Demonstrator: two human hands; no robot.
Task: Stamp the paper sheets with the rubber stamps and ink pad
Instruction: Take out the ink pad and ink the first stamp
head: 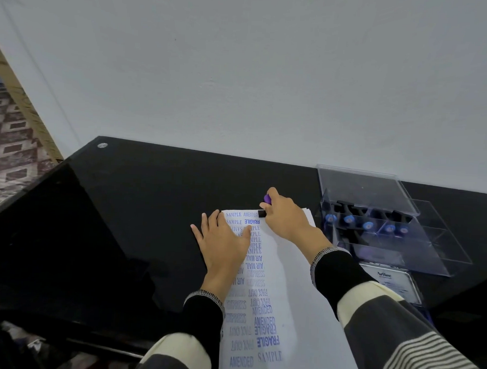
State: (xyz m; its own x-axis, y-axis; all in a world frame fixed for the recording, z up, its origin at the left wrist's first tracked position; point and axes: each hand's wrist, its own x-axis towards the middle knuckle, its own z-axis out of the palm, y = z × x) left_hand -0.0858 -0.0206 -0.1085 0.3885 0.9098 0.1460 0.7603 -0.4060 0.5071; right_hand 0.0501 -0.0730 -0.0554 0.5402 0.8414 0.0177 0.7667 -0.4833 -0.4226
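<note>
The left hand [225, 244] lay flat on the paper [287, 310]; the right hand [284, 217] held a stamp [263, 212] pressed at its far edge.

The paper sheets [285, 310] lie as a white stack on the black table, the top one covered in blue prints: SAMPLE, FRAGILE, AIR MAIL, EXPRESS, FAX OUT, AMENDED. A rubber stamp [264, 205] with a purple knob and black base stands at the stack's far edge. Right of the stack lies the ink pad [393, 283], and beyond it more stamps [368, 224] sit in a clear case.
</note>
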